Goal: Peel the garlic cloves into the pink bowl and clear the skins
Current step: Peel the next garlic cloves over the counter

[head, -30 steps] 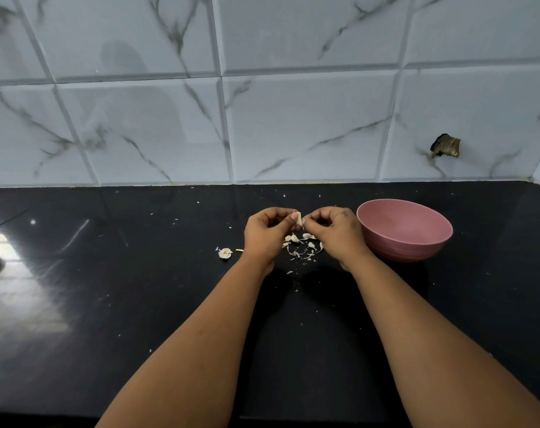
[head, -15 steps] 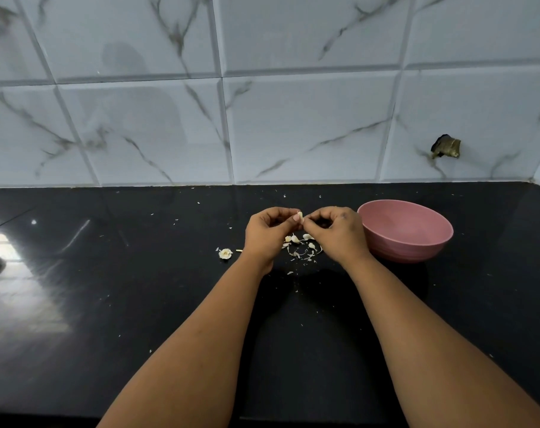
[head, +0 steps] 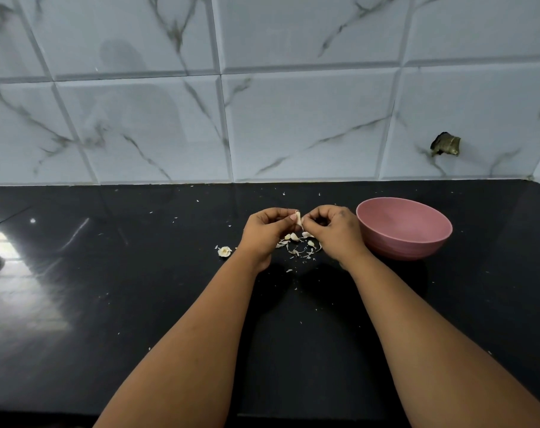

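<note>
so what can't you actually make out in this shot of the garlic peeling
- Head view, inside of the round pink bowl: its near wall hides the bottom, so any peeled cloves there cannot be seen.
- Small pale garlic clove: the left hand and right hand pinch it; too small to tell how much skin remains.
- Pile of papery skins: loose cloves versus skins unclear, partly behind both hands.

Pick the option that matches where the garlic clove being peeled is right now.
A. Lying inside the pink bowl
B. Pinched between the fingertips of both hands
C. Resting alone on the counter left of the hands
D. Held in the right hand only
B: the garlic clove sits pinched between the left hand and right hand, above the skins and beside the pink bowl.
</note>
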The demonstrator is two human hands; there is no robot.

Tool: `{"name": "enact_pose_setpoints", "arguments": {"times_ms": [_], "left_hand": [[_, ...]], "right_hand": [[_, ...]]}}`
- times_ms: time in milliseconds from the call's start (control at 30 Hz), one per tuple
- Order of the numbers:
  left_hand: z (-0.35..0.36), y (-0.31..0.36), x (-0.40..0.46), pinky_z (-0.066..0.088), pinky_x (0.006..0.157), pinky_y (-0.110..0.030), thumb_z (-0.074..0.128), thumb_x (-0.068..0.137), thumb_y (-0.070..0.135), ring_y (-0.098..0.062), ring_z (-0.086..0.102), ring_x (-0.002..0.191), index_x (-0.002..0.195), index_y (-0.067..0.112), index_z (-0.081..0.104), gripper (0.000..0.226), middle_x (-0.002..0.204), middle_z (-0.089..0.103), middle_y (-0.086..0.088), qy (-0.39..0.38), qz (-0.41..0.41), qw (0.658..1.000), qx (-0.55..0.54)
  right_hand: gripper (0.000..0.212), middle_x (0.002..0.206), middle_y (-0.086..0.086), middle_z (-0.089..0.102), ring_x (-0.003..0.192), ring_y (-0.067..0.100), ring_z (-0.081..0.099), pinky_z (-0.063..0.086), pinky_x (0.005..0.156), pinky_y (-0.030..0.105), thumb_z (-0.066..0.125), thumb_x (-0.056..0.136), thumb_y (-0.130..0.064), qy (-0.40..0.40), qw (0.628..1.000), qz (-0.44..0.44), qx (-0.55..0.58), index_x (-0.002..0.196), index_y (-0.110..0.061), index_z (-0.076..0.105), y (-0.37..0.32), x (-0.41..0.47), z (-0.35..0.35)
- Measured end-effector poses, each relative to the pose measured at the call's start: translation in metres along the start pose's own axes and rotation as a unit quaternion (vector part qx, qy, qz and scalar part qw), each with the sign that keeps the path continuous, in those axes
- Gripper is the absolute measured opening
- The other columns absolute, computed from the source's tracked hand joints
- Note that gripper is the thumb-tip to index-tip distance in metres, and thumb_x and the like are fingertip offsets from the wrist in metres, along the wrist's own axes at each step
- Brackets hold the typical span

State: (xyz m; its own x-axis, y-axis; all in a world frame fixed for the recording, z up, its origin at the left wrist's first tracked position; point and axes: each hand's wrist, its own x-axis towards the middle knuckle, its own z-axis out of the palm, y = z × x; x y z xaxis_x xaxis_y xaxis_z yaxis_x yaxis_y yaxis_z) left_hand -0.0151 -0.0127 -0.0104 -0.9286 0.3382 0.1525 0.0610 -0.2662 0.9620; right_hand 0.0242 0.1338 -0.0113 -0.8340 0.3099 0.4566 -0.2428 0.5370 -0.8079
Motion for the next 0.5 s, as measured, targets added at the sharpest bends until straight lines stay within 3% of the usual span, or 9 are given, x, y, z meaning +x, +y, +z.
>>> {"name": "enact_pose_setpoints", "arguments": {"times_ms": [133,300,400,500], "left_hand": [[0.0042,0.0012,-0.0013,0.054,0.072,-0.022,0.069,0.089,0.007,-0.013,0.068,0.071,0.092,0.002,0.07,0.006,0.08,0.071,-0.008,0.004,-0.016,0.999,-0.031],[0.0061,0.0012,-0.0037,0.055,0.074,-0.024,0.072,0.085,0.005,-0.015,0.07,0.076,0.088,0.004,0.072,0.004,0.082,0.073,-0.009,0.017,0.007,1.0,0.001],[0.0066,0.0034,-0.0037,0.055,0.075,-0.023,0.067,0.088,-0.002,-0.014,0.071,0.076,0.091,0.003,0.072,0.008,0.085,0.073,-0.01,0.022,0.006,1.0,-0.022],[0.0063,0.0058,-0.0046,0.056,0.082,-0.023,0.063,0.089,-0.005,-0.017,0.071,0.085,0.101,0.002,0.069,0.015,0.094,0.073,-0.012,0.023,0.004,0.998,-0.054]], "right_hand": [[0.019,0.053,-0.018,0.061,0.051,-0.001,0.052,0.042,0.053,0.014,0.072,0.08,-0.022,0.01,1.0,0.004,-0.008,0.063,-0.024,0.066,0.0002,0.0005,0.0017],[0.018,0.056,-0.013,0.062,0.051,-0.004,0.053,0.039,0.051,0.008,0.074,0.081,-0.024,-0.002,1.0,-0.022,-0.017,0.065,-0.024,0.065,-0.0045,-0.0018,0.0028],[0.013,0.063,-0.008,0.065,0.056,-0.001,0.054,0.045,0.056,0.018,0.071,0.084,-0.025,0.006,1.0,0.007,0.011,0.072,-0.02,0.069,-0.005,-0.0017,0.0047],[0.014,0.079,0.002,0.07,0.072,0.015,0.063,0.053,0.071,0.034,0.066,0.09,-0.028,0.013,0.998,0.041,0.038,0.085,-0.016,0.071,-0.0047,-0.0009,0.0045]]}}
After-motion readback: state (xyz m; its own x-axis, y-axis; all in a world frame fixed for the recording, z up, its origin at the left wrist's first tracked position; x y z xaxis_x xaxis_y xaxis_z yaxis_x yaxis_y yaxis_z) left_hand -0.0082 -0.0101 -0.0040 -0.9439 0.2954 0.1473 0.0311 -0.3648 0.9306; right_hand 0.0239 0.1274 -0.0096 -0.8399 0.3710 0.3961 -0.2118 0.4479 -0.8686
